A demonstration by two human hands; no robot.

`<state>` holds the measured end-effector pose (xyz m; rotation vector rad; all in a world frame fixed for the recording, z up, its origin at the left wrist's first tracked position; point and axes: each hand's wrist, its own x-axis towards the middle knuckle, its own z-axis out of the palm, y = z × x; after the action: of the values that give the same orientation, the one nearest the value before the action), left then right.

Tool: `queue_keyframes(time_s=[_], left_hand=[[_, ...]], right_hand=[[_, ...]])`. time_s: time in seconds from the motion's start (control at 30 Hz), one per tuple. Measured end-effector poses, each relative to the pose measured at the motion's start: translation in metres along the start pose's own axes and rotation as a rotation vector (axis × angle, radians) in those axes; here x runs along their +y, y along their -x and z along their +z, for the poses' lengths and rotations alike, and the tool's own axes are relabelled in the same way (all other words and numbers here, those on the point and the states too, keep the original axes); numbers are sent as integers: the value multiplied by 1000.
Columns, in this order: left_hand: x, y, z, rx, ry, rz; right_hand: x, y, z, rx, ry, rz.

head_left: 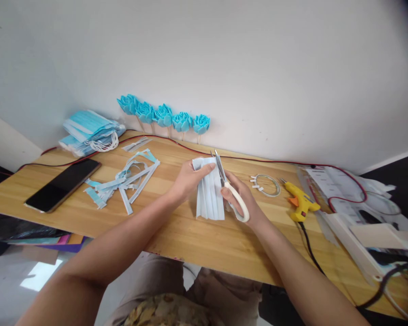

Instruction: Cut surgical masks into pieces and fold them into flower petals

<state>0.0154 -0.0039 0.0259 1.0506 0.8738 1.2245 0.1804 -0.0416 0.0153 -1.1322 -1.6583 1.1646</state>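
My left hand pinches the upper left edge of a pleated light-blue face mask held just above the wooden table. My right hand grips white-handled scissors, whose blades point up and away along the mask's right edge. The blades look nearly closed against the mask.
Cut mask strips lie to the left, beside a black phone and a stack of masks. Blue flowers on sticks lean on the wall. A yellow glue gun, ear loops and papers lie right.
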Motion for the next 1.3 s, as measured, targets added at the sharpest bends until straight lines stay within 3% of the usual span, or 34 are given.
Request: queue_keyframes(time_s=[0.43, 1.1, 1.3], left_hand=[[-3, -1, -3, -26, 7, 6], [0, -1, -2, 3, 22, -10], [-3, -2, -4, -92, 81, -78]], right_hand=[[-3, 2, 2, 22, -111, 84], [4, 2, 3, 62, -155, 101], [-4, 1, -4, -24, -86, 60]])
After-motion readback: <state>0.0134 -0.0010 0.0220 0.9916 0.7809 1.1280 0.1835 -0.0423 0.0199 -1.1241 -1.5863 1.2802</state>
